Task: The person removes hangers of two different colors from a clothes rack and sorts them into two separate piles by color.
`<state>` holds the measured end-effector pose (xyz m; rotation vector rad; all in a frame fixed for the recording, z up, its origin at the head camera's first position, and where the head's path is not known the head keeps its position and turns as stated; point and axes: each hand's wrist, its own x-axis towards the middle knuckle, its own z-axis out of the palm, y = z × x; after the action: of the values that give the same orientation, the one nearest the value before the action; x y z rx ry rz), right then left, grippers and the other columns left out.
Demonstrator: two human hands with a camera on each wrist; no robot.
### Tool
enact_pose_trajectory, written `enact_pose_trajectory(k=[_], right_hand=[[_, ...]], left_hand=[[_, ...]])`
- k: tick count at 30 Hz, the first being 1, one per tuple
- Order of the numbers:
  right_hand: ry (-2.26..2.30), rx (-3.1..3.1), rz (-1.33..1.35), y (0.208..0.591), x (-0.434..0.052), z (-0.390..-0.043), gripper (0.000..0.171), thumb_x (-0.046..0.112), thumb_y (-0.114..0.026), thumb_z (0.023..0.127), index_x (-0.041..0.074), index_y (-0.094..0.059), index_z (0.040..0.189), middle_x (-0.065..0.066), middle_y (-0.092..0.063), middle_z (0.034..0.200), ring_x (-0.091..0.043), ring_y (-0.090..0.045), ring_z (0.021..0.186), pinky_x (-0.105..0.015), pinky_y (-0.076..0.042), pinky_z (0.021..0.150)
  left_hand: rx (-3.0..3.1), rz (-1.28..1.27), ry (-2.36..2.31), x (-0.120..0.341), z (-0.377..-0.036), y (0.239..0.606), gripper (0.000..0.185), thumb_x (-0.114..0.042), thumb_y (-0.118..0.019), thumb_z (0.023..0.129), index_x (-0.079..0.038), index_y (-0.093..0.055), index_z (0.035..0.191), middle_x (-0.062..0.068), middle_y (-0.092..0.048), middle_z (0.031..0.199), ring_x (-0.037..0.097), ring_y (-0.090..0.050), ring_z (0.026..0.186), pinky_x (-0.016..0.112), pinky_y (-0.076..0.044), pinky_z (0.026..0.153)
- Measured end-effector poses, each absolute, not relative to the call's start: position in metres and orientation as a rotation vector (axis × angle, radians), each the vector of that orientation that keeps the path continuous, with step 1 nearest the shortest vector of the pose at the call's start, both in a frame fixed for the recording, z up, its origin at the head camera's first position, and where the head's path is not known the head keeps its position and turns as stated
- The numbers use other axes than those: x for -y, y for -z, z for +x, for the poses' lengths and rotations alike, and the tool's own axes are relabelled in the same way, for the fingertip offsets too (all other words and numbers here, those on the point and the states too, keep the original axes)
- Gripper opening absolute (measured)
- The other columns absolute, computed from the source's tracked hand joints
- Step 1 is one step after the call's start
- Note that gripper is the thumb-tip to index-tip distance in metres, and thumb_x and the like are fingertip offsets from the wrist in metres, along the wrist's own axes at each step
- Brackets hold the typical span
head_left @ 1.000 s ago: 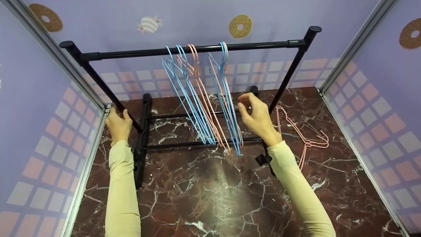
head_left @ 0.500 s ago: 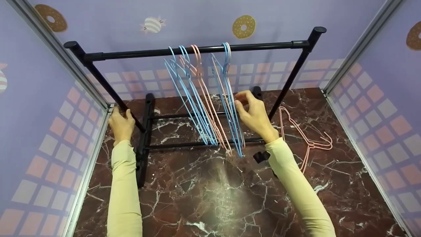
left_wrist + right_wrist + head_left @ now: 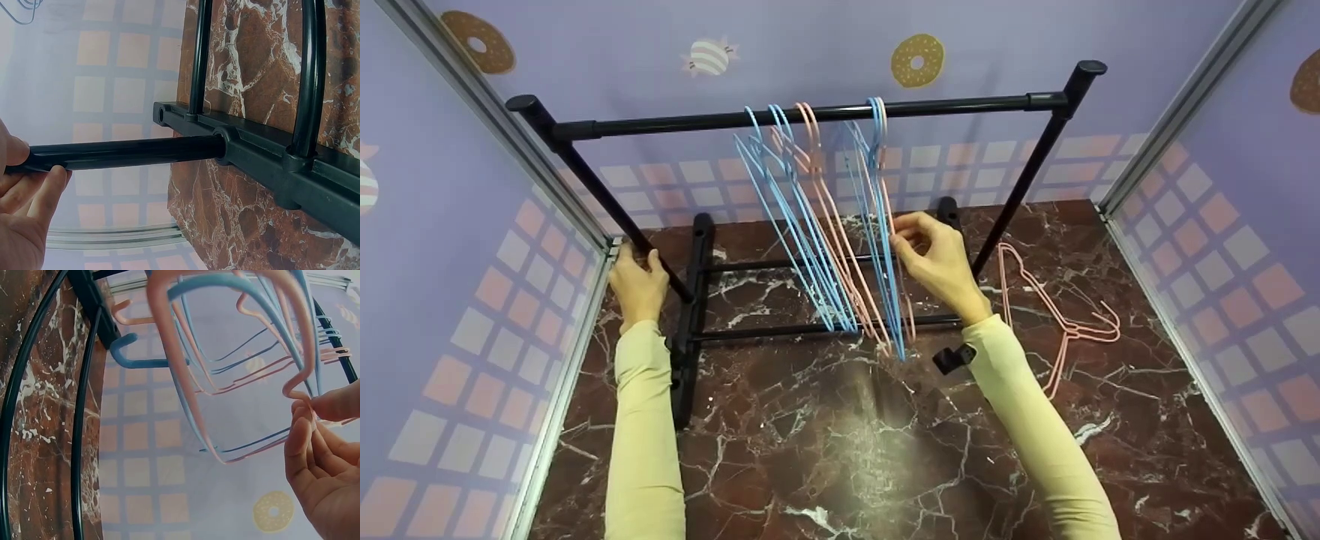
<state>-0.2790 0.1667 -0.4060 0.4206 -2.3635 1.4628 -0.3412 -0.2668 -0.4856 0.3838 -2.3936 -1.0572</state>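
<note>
A person's two bare hands, in pale yellow sleeves (image 3: 645,435), are at a black clothes rack (image 3: 686,360) that stands on a dark red marbled floor (image 3: 840,457), in front of a lilac wall (image 3: 810,52) printed with sweets and squares.

The right hand (image 3: 941,262) is at the right side of a row of hangers. Its thumb and fingers (image 3: 301,433) are curled in and pinch the thin frame of a pink hanger (image 3: 185,391), at a small bend, as the right wrist view shows. That hanger is the outermost on this side; its hook goes over the rail (image 3: 960,106), above the fingers, and its body lies just to the left of them. Its long axis runs front to back, across the rail, with the near end sloping down toward the person. Blue hangers (image 3: 866,247) hang close against it; whether the fingers touch one, I cannot tell.

The left hand (image 3: 639,289) is well apart from the row, its fingers wrapped around the rack's left post (image 3: 592,180), so the right hand is much the nearer to the hangers.

On the floor to the right, beyond the right post (image 3: 1020,180), lies more pink hanger wire (image 3: 1069,328).
</note>
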Motion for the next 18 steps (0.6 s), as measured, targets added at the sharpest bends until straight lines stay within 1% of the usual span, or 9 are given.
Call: enact_pose_trajectory(k=[5, 10, 13, 18], right_hand=[[-1.398, 2.358, 0.393, 0.406, -0.168, -0.278, 0.015, 0.004, -0.067, 0.090, -0.003, -0.072, 0.102, -0.013, -0.073, 0.085, -0.012, -0.061, 0.068, -0.016, -0.048, 0.063], [-1.405, 2.302, 0.381, 0.406, -0.169, -0.276, 0.014, 0.002, -0.067, 0.091, -0.005, -0.070, 0.103, -0.014, -0.073, 0.087, -0.014, -0.061, 0.070, -0.018, -0.049, 0.065], [-1.420, 2.250, 0.396, 0.404, -0.170, -0.274, 0.013, 0.001, -0.068, 0.091, -0.003, -0.070, 0.104, -0.014, -0.074, 0.089, -0.016, -0.063, 0.073, -0.020, -0.050, 0.066], [-1.445, 2.188, 0.402, 0.403, -0.177, -0.267, 0.013, -0.001, -0.070, 0.090, -0.002, -0.070, 0.103, -0.014, -0.074, 0.089, -0.013, -0.065, 0.073, -0.017, -0.050, 0.065]], left_hand=[[2.387, 0.385, 1.050, 0.267, -0.341, 0.486, 0.034, -0.017, -0.060, 0.099, 0.007, -0.061, 0.123, 0.032, -0.067, 0.118, 0.055, -0.057, 0.118, 0.059, -0.043, 0.105], [2.391, 0.378, 1.061, 0.265, -0.341, 0.485, 0.034, -0.017, -0.060, 0.099, 0.008, -0.061, 0.123, 0.033, -0.067, 0.119, 0.055, -0.056, 0.119, 0.059, -0.043, 0.105], [2.397, 0.380, 1.065, 0.265, -0.341, 0.485, 0.035, -0.017, -0.059, 0.099, 0.008, -0.061, 0.124, 0.033, -0.066, 0.119, 0.056, -0.055, 0.119, 0.059, -0.041, 0.106], [2.397, 0.391, 1.073, 0.267, -0.341, 0.485, 0.034, -0.017, -0.059, 0.099, 0.006, -0.061, 0.123, 0.031, -0.067, 0.119, 0.055, -0.055, 0.119, 0.058, -0.041, 0.106]])
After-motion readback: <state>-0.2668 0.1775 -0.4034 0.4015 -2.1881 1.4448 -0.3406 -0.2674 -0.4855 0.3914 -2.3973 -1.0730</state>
